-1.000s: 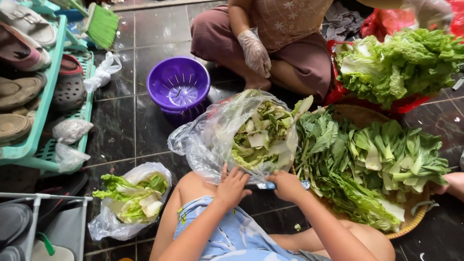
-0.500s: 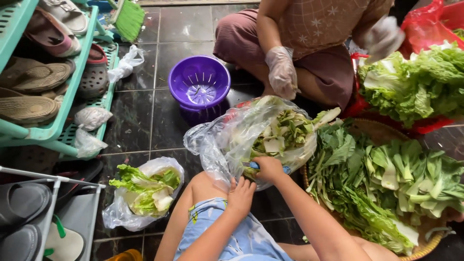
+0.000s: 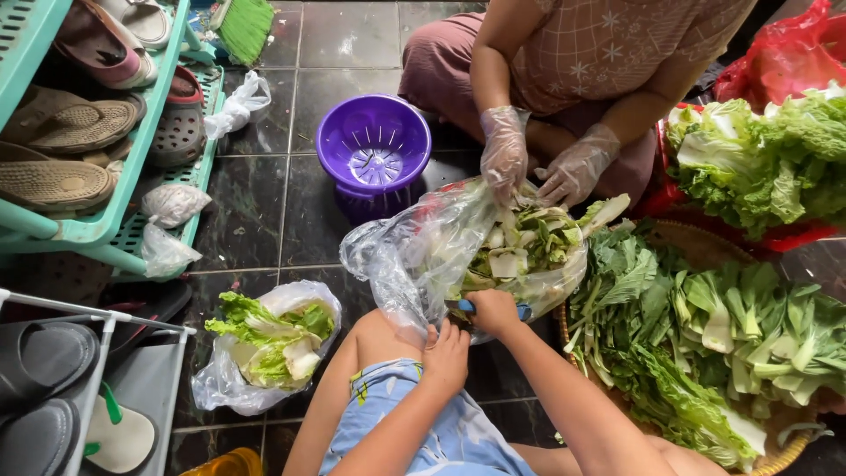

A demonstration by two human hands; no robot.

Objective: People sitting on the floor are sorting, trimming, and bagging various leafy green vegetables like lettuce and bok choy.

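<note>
Blue-handled knife in right fingers

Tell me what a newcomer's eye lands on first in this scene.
At centre, a clear plastic bag stuffed with cut greens, the person's right hand at its lower edge gripping a blue-handled tool, while the left hand rests on the knee. A second person's gloved hands reach into the bag from above. A bright purple colander sits on the dark tiles behind, and leafy greens fill a woven tray at right.

The right hand mostly hides what seems a blue-handled knife.
</note>
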